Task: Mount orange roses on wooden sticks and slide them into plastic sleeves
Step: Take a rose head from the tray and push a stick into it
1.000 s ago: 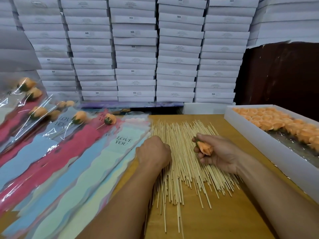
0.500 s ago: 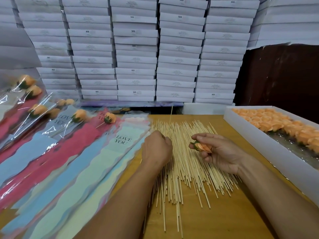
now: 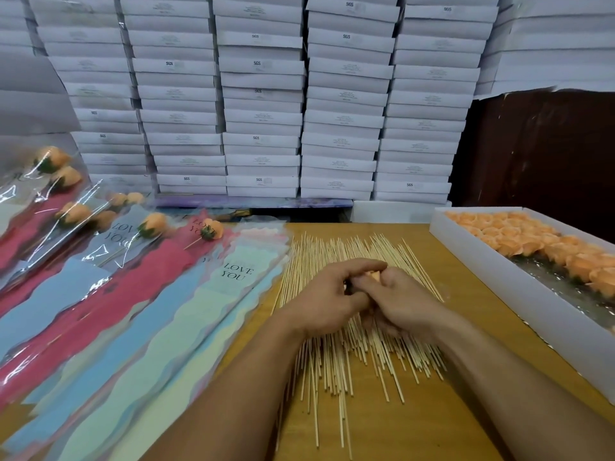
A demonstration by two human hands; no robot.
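Over the spread heap of thin pale wooden sticks (image 3: 336, 331) on the brown wooden counter (image 3: 449, 420), the left hand (image 3: 327, 299) and right hand (image 3: 404, 302) are meeting, fingers curling around a small orange rose (image 3: 374, 275) barely peeking between them. Beside them, wavy pastel plastic sleeves (image 3: 186, 311) are lying at left, and a long white box of orange roses (image 3: 532, 291) is sitting at right.

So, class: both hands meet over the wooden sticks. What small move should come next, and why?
Probably push a stick into the orange rose head: the left hand and right hand close round it above the pale wooden sticks, though the stick itself is hidden.
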